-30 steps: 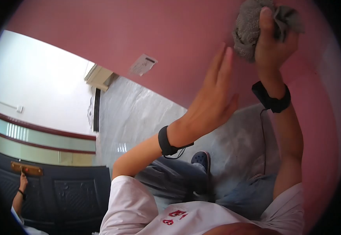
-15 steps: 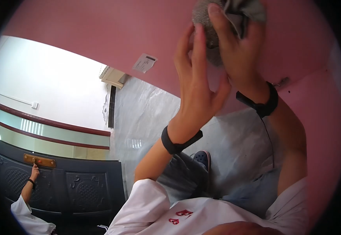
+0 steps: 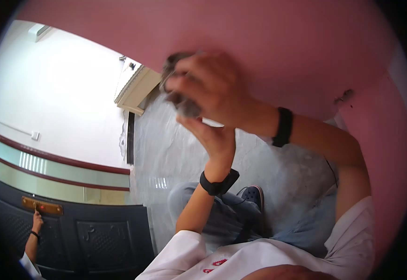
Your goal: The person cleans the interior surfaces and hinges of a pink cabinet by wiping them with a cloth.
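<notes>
A crumpled grey cloth is bunched under my right hand, whose curled, motion-smeared fingers press it against the left edge of a large pink panel. Just below, my left hand is raised near the lower side of the cloth. Its thumb and a finger are spread apart, and its other fingers are partly hidden; I cannot tell whether it touches the cloth or the panel's edge. A black band circles each wrist. The paper label is out of sight behind the cloth and right hand.
A metal latch sits on the pink panel at right. Below lies a grey floor with my shoe. At left, another person's hand touches a brass plate on a dark door. A cream fixture is by the wall.
My right hand has moved left and down with the cloth, from the panel's upper middle to its left edge, covering the label. My left hand has dropped lower. The view has shifted slightly.
</notes>
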